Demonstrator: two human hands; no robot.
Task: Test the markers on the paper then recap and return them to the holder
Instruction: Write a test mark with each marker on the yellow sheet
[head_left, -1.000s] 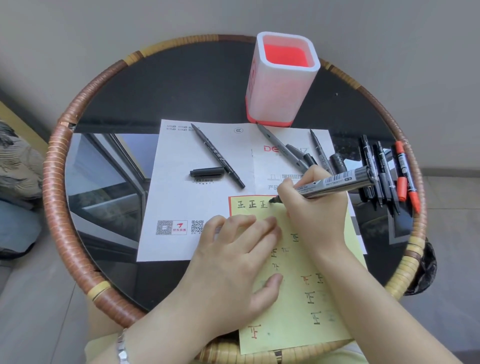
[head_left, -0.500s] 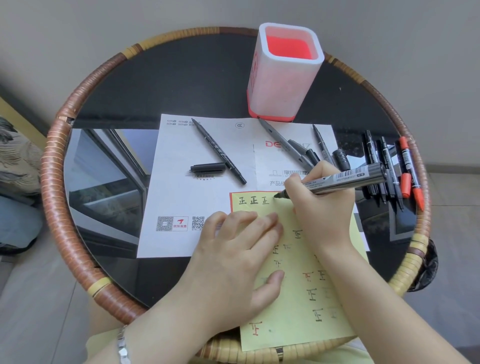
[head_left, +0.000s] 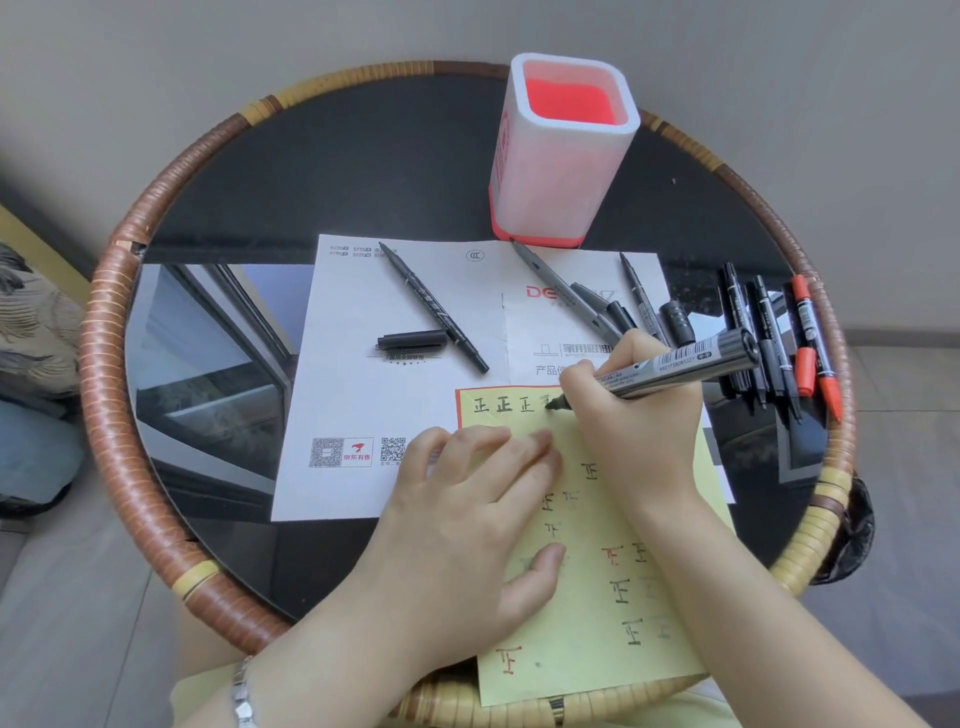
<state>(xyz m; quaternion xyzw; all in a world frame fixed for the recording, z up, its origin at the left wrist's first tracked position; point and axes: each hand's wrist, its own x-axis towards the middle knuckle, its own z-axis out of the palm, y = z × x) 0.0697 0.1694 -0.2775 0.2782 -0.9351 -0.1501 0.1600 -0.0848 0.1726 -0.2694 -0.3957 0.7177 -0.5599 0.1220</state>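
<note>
My right hand grips a thick grey marker, its black tip touching the top of the yellow paper beside three written characters. My left hand lies flat on the yellow paper, fingers spread, holding nothing. An uncapped thin black marker and its loose cap lie on the white sheet. More uncapped markers and caps rest behind my right hand. Several capped black and red markers lie at the right. The red-and-white holder stands empty at the back.
Everything sits on a round black glass table with a woven rattan rim. The yellow paper overhangs the near rim. A black bag hangs off the table's right side. The floor lies beyond on both sides.
The marker tip has moved along the top row of the yellow paper, and a fourth mark appears after the three characters. My left hand stays pressed on the paper.
</note>
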